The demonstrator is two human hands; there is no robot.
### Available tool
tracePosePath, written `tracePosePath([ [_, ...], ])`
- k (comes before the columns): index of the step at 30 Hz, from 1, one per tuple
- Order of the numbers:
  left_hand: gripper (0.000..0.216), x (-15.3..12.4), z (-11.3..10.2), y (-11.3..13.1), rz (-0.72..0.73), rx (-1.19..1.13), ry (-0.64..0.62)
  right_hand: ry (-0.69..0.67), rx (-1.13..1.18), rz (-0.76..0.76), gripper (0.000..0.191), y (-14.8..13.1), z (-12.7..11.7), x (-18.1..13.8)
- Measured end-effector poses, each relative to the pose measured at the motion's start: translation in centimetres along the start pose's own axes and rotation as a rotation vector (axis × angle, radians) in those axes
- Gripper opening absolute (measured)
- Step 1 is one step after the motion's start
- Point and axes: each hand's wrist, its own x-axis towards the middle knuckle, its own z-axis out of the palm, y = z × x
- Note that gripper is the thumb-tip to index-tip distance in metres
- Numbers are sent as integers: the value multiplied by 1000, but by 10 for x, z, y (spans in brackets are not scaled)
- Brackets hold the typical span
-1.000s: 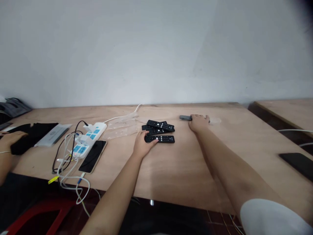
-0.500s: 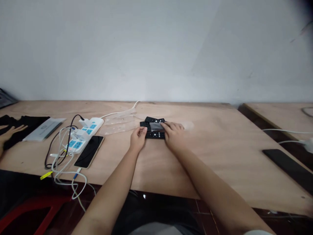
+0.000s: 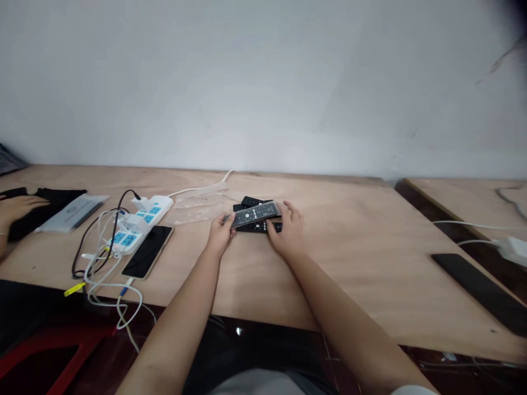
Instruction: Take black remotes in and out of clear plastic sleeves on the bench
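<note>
A remote in a clear plastic wrap (image 3: pixel 254 214) is held between both my hands just above the wooden table (image 3: pixel 362 263). My left hand (image 3: pixel 220 235) pinches its left end. My right hand (image 3: pixel 287 233) grips its right end with fingers curled. Under and behind it lies a small pile of black remotes (image 3: pixel 256 202). Some clear plastic bags (image 3: pixel 197 208) lie flat to the left of the pile.
A white power strip (image 3: pixel 140 225) with tangled cables and a phone (image 3: pixel 148 251) lie at left. Another person's hand (image 3: pixel 16 207) rests on black cloth at the far left. A dark flat object (image 3: pixel 477 285) and a white adapter (image 3: pixel 510 247) are at right.
My right hand came back from the far right of the table with the wrapped remote. Both hands now hold it over the pile, and the view has shifted slightly.
</note>
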Motion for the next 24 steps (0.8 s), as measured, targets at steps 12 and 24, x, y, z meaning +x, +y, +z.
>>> tracePosePath([
  [12,50,0,-2,0,19,41,-4,-39,857,541,47,48,15,11],
  [24,49,5,-2,-4,33,3,25,-239,801,480,48,35,-3,21],
])
